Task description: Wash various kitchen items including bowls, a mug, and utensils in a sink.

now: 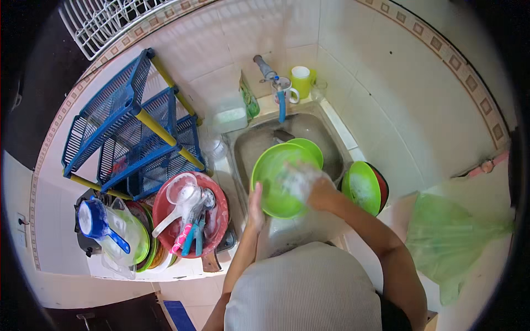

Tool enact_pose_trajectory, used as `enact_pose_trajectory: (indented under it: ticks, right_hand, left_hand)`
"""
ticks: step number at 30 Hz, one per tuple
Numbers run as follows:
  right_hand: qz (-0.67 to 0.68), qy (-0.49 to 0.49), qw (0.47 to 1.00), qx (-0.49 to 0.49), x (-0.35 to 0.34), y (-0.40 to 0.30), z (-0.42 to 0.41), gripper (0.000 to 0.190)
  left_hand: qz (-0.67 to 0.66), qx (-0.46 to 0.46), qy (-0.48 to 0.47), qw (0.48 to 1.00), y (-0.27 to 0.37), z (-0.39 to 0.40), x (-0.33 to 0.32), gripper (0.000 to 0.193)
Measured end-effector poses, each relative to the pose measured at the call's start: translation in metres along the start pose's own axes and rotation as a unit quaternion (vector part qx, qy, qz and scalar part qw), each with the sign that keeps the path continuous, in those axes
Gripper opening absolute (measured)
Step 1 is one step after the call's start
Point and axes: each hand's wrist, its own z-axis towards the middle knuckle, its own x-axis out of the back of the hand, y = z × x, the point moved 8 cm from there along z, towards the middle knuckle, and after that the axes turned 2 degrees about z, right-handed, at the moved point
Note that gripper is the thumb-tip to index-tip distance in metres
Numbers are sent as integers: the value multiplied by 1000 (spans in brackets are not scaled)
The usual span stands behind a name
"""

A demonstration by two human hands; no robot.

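My left hand [256, 209] grips the left rim of a bright green bowl [269, 178], which is tilted above the sink [248, 153]. Inside it, my right hand [316, 188] presses a white, sudsy scrubber [296, 182]; motion blur hides the scrubber's exact kind. Soap film streaks the bowl's inner surface. Behind this bowl, a second green bowl [312, 149] rests in the basin, partly covered. Beside it a dark utensil [283, 135] shows only in part. Right of the basin, a soapy green bowl [361, 186] leans on its side against a red and black one [383, 188].
A tap with a blue hose [282, 105] overhangs the basin, near a white mug [293, 94] and yellow-green mug [301, 85]. Leftward stand a blue rack [124, 111], a red basin [223, 211] of soapy utensils, stacked plates [145, 252] and a blue dipper [92, 217]. A green bag [445, 240] hangs right.
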Motion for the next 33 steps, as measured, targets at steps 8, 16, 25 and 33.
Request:
enact_pose_trajectory:
  ticks: [8,16,25,33]
  right_hand:
    - [167,-58,983,45,6,-14,-15,50]
    - [120,4,985,-125,22,-2,-41,52]
    - [-3,145,963,-227,125,15,-134,27]
    - [50,162,918,-359,87,51,-179,30]
  left_hand:
    - [47,-40,24,998,39,3,-27,66]
    - [15,24,-54,998,23,23,-90,65]
    - [249,160,-217,930,-12,16,-179,79]
    - [424,-100,-303,848,-83,15,-170,68]
